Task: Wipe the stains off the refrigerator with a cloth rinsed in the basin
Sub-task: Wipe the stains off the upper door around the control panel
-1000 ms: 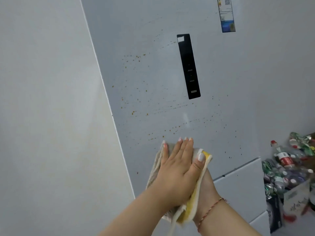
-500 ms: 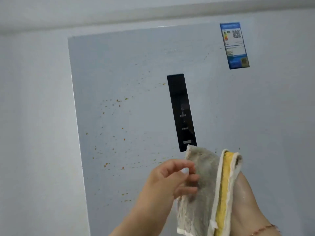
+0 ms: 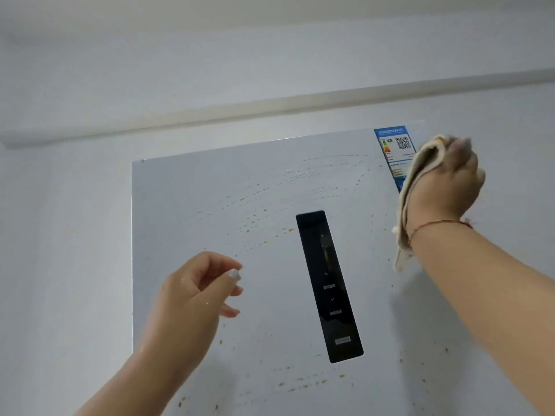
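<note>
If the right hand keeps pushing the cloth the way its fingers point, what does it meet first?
Probably the fridge's top edge: the right hand presses the cloth just beneath it, beside the label. Depth is uncertain.

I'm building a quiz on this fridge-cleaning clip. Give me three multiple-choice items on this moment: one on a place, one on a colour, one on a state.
1. Where is the cloth?
A. at the refrigerator door's upper right, over the energy label
B. below the control panel
C. on the wall left of the door

2. What colour is the control panel?
A. white
B. black
C. yellow

3. What is the left hand doing?
A. gripping the cloth
B. pressing the panel
C. holding nothing, fingers loosely curled

Answers:
1 A: the right hand holds the cloth against the refrigerator door, partly covering the blue energy label.
2 B: it is a dark glossy strip.
3 C: it hangs free in front of the door, left of the panel.
</note>
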`<act>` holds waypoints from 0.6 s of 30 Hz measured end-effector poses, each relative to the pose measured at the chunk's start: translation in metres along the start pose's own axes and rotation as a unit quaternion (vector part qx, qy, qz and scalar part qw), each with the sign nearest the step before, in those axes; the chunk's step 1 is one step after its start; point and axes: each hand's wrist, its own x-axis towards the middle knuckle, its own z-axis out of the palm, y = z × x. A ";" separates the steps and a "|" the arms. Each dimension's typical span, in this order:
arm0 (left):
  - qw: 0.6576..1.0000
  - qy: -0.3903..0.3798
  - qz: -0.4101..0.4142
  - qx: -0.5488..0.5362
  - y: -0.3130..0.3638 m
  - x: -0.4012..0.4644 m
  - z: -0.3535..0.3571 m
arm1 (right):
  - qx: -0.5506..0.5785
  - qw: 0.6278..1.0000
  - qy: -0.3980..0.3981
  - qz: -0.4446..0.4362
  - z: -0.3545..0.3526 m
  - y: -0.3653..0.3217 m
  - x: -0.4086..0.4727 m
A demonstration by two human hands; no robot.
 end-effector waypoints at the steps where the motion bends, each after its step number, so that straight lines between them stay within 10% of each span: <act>1: 1.000 0.006 0.007 0.005 0.002 0.008 0.000 | -0.063 0.998 -0.007 -0.020 0.013 -0.014 0.004; 7: 0.998 0.027 0.025 0.054 -0.004 0.042 0.002 | -0.351 0.908 -0.163 -0.160 0.050 0.010 0.007; 18: 0.988 0.055 0.082 0.115 -0.018 0.061 -0.028 | -0.419 0.856 -0.263 -0.148 0.076 0.012 -0.030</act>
